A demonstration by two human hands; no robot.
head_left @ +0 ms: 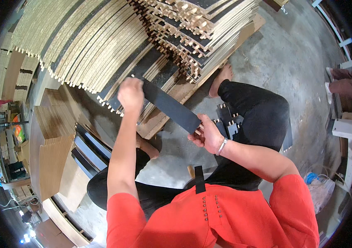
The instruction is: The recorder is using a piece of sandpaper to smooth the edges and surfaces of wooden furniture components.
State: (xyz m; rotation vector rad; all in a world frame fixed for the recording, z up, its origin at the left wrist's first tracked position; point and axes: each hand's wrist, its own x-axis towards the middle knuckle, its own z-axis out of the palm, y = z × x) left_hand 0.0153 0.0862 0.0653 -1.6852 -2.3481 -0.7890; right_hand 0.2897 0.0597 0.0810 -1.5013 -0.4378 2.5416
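Note:
A narrow dark board (pixel 171 106) slants between my hands above the front of a big stack. My right hand (pixel 208 134) is closed round its near right end, where short pale wooden dowels show by the fingers. My left hand (pixel 131 95) is curled closed against the board's far left end and slightly blurred. What its fingers hold is hidden. A pale dowel tip shows just above that hand. Beside my right knee, several more dark boards with dowels (pixel 227 120) lie on the floor.
The tall stack of dowelled boards (pixel 93 45) rests on a wooden pallet (pixel 153 127) ahead. Brown curved panels (pixel 54 155) stand at left, near dark strips (pixel 91 149). Another person's legs (pixel 347 82) are at far right, above a white frame (pixel 347 129) and a plastic bag (pixel 322 192).

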